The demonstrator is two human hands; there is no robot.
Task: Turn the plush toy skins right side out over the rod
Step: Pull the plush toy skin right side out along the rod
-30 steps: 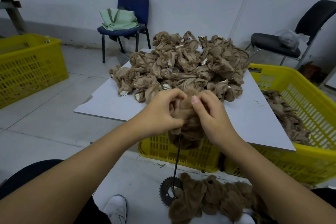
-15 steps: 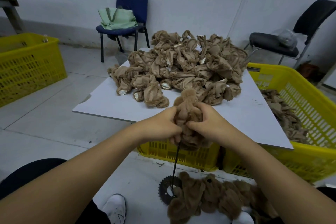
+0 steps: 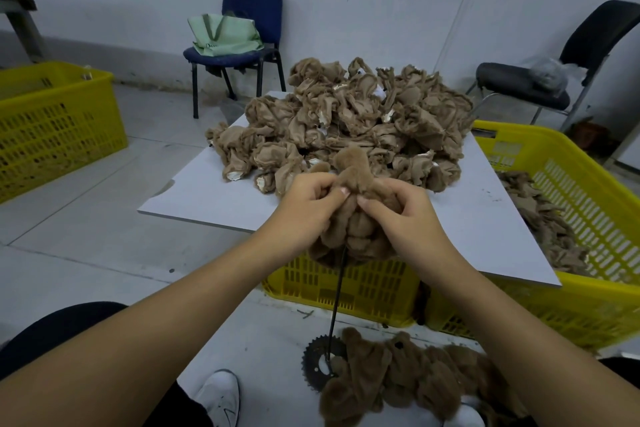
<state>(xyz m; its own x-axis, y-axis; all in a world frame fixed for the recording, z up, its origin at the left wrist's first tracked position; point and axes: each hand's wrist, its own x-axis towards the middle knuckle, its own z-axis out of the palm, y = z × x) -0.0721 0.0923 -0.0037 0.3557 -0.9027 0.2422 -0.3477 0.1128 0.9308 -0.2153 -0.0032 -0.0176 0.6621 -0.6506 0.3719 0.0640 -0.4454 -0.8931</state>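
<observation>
A brown furry plush skin (image 3: 356, 218) sits bunched over the top of a thin black rod (image 3: 337, 291) that rises from a toothed sprocket base (image 3: 317, 362) on the floor. My left hand (image 3: 308, 199) and my right hand (image 3: 401, 208) grip the skin from either side, thumbs and fingers pinching the fur just below a furry limb that sticks up. A big heap of inside-out tan skins (image 3: 346, 125) lies on the white board (image 3: 207, 194) behind. Turned furry skins (image 3: 408, 378) lie on the floor by the base.
Yellow crates (image 3: 346, 288) carry the board; the right one (image 3: 588, 204) holds more tan skins. Another yellow crate (image 3: 52, 121) stands at the left. A blue chair (image 3: 242, 45) with a green bag and a black chair (image 3: 540, 87) stand by the wall. My white shoe (image 3: 218, 399) is near the base.
Both hands pulled the skin down the rod, so a furry limb popped out on top, then shifted their grip slightly higher on the fur.
</observation>
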